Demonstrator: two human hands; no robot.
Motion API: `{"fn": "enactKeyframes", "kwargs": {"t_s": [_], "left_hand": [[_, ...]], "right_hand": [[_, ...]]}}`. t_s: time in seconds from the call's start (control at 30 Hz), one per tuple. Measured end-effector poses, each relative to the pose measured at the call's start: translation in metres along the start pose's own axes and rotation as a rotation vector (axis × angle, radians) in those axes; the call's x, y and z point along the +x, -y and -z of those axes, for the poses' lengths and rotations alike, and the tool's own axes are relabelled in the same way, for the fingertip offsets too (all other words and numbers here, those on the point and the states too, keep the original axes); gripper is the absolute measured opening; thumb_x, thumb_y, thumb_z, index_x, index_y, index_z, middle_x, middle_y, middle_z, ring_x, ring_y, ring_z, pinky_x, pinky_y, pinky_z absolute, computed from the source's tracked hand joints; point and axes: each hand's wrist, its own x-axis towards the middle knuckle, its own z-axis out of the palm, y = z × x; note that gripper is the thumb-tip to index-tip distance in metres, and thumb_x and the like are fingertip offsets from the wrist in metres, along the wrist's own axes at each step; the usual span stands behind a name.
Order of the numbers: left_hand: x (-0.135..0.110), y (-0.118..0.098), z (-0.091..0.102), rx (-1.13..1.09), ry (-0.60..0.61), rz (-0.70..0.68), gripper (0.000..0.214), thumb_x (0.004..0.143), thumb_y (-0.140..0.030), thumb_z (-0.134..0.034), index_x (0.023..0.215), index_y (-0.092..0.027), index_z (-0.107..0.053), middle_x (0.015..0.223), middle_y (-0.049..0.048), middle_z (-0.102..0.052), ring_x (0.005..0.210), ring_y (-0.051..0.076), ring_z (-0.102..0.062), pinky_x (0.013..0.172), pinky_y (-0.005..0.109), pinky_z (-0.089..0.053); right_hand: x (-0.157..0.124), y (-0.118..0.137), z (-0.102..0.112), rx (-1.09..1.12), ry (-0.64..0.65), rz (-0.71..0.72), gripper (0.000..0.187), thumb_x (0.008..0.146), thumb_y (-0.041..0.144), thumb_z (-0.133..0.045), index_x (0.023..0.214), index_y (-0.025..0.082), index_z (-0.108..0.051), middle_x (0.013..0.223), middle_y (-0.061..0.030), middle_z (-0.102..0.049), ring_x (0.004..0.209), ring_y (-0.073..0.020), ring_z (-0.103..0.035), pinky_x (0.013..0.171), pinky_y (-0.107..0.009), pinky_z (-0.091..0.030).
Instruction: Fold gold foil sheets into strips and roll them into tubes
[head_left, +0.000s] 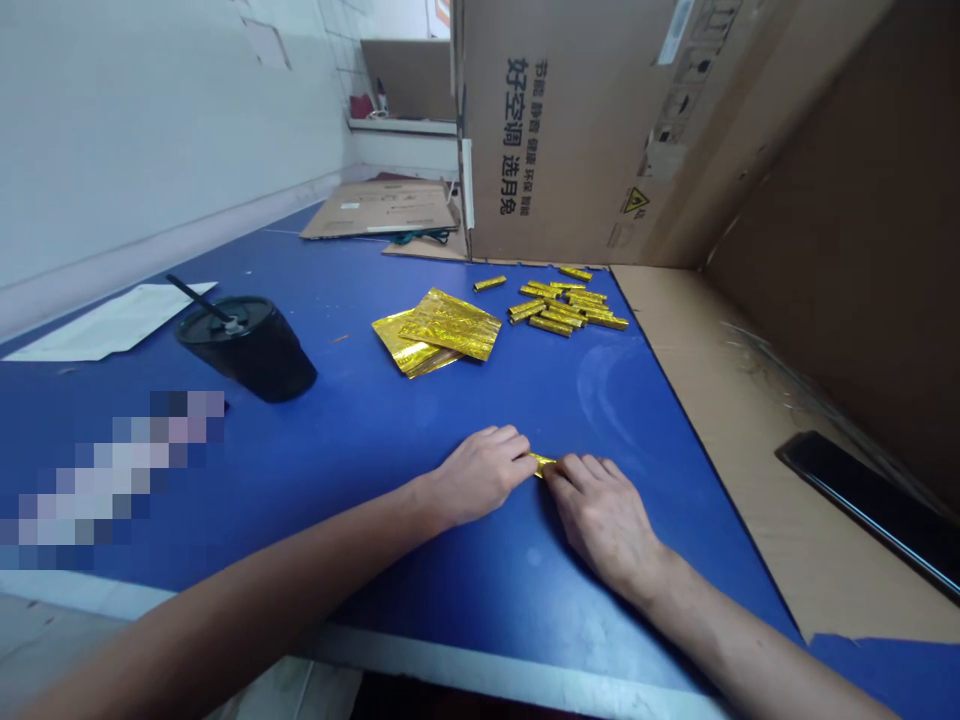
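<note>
Between my two hands lies a small gold foil roll (543, 464), of which only the short middle stretch shows. My left hand (484, 472) grips its left end with closed fingers. On the other end, the fingers of my right hand (601, 508) are closed as well and hide it. Farther back on the blue table (420, 450) rests a loose stack of flat gold foil sheets (454, 325). Several finished-looking gold foil rolls (562, 308) are heaped to the right of the stack, and a single gold roll (490, 284) lies apart from them.
A dark tumbler with a straw (251, 350) stands at left, near a white paper (105, 322). A large cardboard box (570, 130) rises at the back. Flat cardboard (697, 400) covers the right side, with a dark phone-like slab (870, 510) on it.
</note>
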Motion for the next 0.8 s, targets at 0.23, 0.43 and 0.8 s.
{"fn": "enactKeyframes", "kwargs": {"t_s": [0.23, 0.43, 0.8], "left_hand": [[0.002, 0.0, 0.004, 0.009, 0.025, -0.01, 0.012, 0.084, -0.017, -0.045, 0.08, -0.017, -0.056, 0.08, 0.0022, -0.057, 0.077, 0.017, -0.048, 0.066, 0.028, -0.037], [0.002, 0.016, -0.007, 0.02, -0.07, 0.023, 0.02, 0.087, -0.016, -0.039, 0.082, -0.015, -0.059, 0.082, 0.0042, -0.059, 0.079, 0.015, -0.05, 0.07, 0.026, -0.039], [0.0, 0.011, 0.009, 0.088, 0.098, 0.081, 0.022, 0.083, -0.015, -0.045, 0.101, -0.011, -0.058, 0.107, 0.0104, -0.059, 0.102, 0.021, -0.052, 0.087, 0.034, -0.04]], "right_hand": [[-0.013, 0.016, 0.007, -0.009, 0.04, -0.016, 0.03, 0.082, 0.015, -0.044, 0.108, 0.007, -0.058, 0.094, -0.0106, -0.061, 0.083, -0.0221, -0.053, 0.078, -0.036, -0.04], [-0.014, 0.019, 0.007, 0.041, 0.116, -0.063, 0.043, 0.087, 0.031, -0.04, 0.121, 0.007, -0.049, 0.119, -0.0161, -0.054, 0.107, -0.0272, -0.048, 0.095, -0.048, -0.032], [-0.015, 0.02, 0.008, 0.135, 0.17, 0.01, 0.066, 0.082, 0.054, -0.039, 0.125, 0.005, -0.045, 0.131, -0.0248, -0.039, 0.123, -0.0326, -0.033, 0.098, -0.052, -0.027]]}}
